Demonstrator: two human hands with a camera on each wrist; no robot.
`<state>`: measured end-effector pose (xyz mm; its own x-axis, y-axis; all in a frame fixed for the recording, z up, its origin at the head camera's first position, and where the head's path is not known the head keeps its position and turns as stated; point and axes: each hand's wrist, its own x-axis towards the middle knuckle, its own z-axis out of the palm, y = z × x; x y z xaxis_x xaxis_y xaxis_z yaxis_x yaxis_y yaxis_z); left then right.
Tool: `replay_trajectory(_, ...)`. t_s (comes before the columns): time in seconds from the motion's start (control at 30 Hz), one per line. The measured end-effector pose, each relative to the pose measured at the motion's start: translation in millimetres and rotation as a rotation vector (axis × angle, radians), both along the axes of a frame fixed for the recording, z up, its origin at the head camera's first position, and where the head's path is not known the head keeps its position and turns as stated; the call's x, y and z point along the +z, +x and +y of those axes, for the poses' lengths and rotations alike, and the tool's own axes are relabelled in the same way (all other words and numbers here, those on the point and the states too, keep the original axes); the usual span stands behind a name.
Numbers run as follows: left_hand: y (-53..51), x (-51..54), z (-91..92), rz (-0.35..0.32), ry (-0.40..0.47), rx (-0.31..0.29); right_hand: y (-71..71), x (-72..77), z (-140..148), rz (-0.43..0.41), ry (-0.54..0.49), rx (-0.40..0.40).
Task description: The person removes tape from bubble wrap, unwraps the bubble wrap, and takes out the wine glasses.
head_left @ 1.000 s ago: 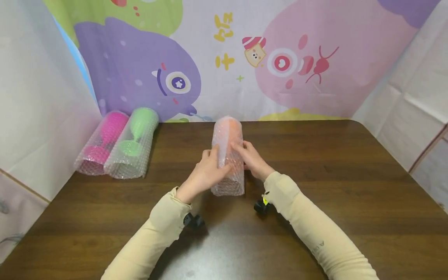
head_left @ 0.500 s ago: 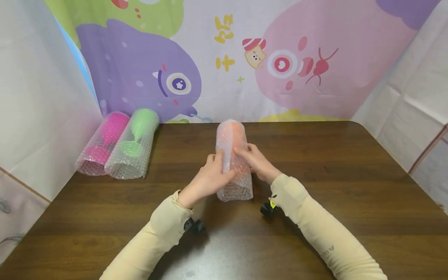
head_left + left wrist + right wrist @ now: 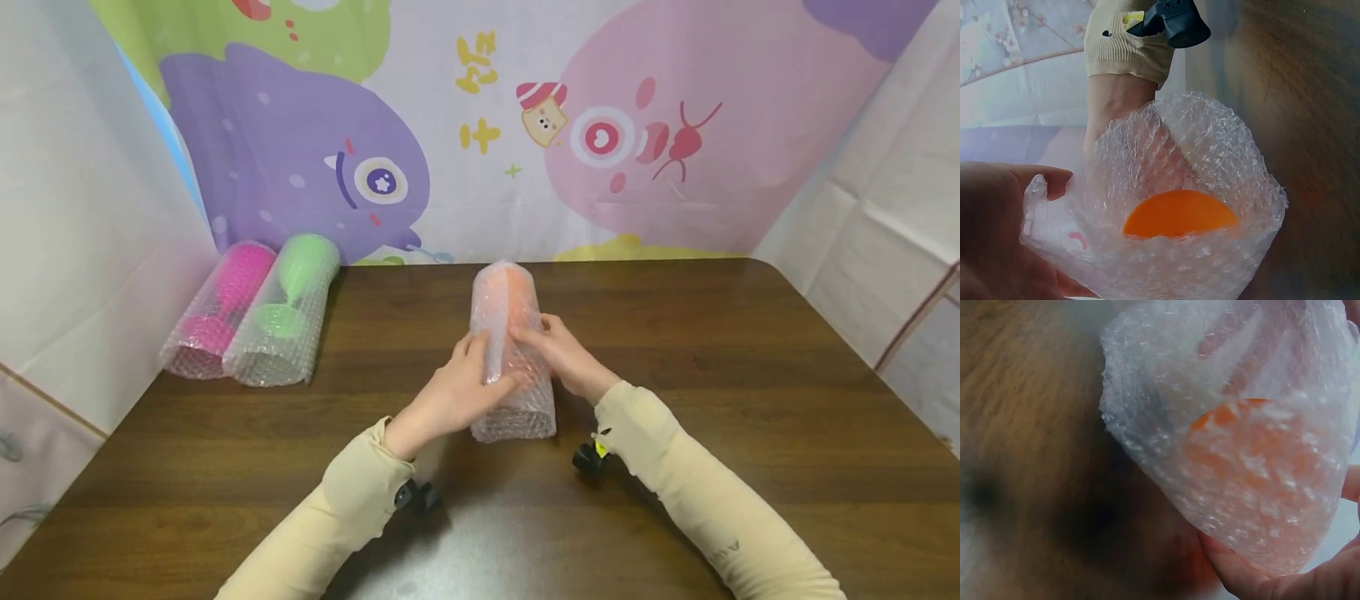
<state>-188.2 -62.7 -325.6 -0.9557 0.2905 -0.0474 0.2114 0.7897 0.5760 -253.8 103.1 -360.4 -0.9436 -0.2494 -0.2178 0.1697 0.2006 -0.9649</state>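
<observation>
An orange goblet is rolled up in clear bubble wrap, lying near the middle of the table with its near end uncovered. My left hand holds the roll from the left, thumb across the top. On the opposite side, my right hand grips it with the thumb on top and fingers around the side. The left wrist view looks into the wrap's end, where the goblet's round orange foot shows. Through the wrap in the right wrist view, fingers of the left hand appear blurred.
At the table's back left, a pink goblet and a green goblet lie side by side, each in bubble wrap. A cartoon-printed cloth hangs along the back of the wooden table. White sheets flank both sides.
The wrapped orange goblet has shifted to the right and a little nearer to me, with both hands on it throughout. The pink and green goblets have stayed in place.
</observation>
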Motion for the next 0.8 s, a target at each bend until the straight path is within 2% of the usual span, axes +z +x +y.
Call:
replay_trajectory(0.43,13.4,-0.3,7.7,0.021,-0.067,-0.027,10.3,-0.6,14.2,-0.011,0.016,0.009)
replay_trajectory(0.8,10.3,-5.5,6.0,0.092,-0.067,-0.061,12.9,-4.8,20.5,-0.027,-0.036,0.002)
